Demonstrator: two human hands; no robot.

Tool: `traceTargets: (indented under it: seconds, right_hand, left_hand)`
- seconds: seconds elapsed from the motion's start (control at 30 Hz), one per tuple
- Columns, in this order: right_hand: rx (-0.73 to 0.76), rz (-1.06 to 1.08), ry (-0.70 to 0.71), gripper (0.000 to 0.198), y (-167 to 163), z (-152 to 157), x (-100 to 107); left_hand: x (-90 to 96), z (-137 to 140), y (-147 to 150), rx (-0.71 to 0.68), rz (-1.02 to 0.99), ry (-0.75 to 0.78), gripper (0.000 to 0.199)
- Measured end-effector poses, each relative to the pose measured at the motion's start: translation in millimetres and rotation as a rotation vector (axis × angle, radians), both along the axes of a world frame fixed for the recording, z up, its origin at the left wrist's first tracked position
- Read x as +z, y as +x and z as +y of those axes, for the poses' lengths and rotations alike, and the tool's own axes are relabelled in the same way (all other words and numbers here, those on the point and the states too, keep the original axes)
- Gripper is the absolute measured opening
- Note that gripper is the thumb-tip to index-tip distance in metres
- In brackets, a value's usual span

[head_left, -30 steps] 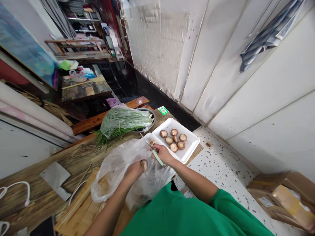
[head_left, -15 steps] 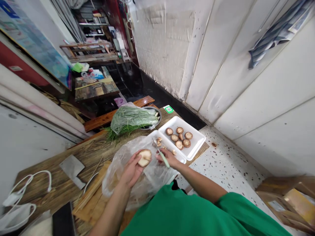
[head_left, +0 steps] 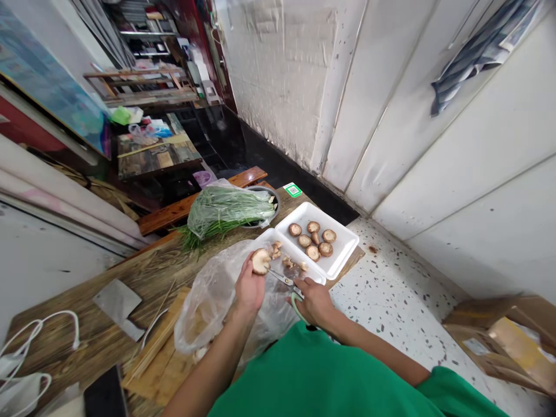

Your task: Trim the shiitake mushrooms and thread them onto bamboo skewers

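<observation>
My left hand (head_left: 251,288) is closed on a mushroom (head_left: 261,262), its pale underside turned up. In my right hand (head_left: 313,301) is a pair of scissors (head_left: 285,280) with light green handles; the blade tips reach the mushroom's edge. Both hands are above a clear plastic bag (head_left: 208,289). Just beyond them lies a white foam tray (head_left: 346,245) in two halves. Several brown mushrooms (head_left: 313,252) sit in the far half, and cut stems (head_left: 287,262) are in the near half, partly behind the hands.
Bagged green chives (head_left: 230,205) rest over a metal bowl (head_left: 273,215) at the table's back. A cleaver (head_left: 118,304), a wooden board (head_left: 160,370), a white cable (head_left: 65,314) and a black phone (head_left: 104,394) lie to the left. A cardboard box (head_left: 499,341) stands on the floor at right.
My left hand has raised the mushroom toward the tray. My right hand has turned the scissors, bringing the blades from pointing away to against the mushroom. The view has shifted slightly.
</observation>
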State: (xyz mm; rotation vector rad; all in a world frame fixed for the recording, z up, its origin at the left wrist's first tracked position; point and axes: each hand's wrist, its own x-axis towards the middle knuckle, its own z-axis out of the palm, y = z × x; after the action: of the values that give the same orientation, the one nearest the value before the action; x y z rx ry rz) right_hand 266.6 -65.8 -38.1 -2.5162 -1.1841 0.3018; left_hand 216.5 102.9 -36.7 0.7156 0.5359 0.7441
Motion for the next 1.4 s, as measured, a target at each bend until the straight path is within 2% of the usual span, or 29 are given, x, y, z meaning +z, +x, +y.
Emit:
traceTargets:
  seconds: [0.27, 0.53, 0.97, 1.13, 1.27, 1.4]
  right_hand:
    - [-0.008, 0.007, -0.035, 0.050, 1, 5, 11]
    - [-0.008, 0.034, -0.083, 0.051, -3, 11, 21]
    - [0.058, -0.043, -0.221, 0.053, -2, 16, 31]
    - [0.073, -0.037, -0.273, 0.039, 4, 15, 27]
    - [0.088, -0.024, -0.285, 0.031, 8, 15, 22]
    - [0.076, -0.006, -0.305, 0.039, 12, 14, 26]
  left_hand:
    - [3.4, -7, 7, -0.013, -0.023, 0.105, 0.028]
    - [-5.7, -19, 12, 0.052, 0.033, 0.201, 0.038]
    - [-16.3, -30, 16, 0.138, 0.072, 0.119, 0.032]
    - [-21.6, -34, 14, 0.142, 0.107, 0.111, 0.033]
    - [-31.1, -33, 15, 0.126, 0.178, 0.080, 0.034]
    - [-39.5, -24, 19, 0.092, 0.291, 0.087, 0.032]
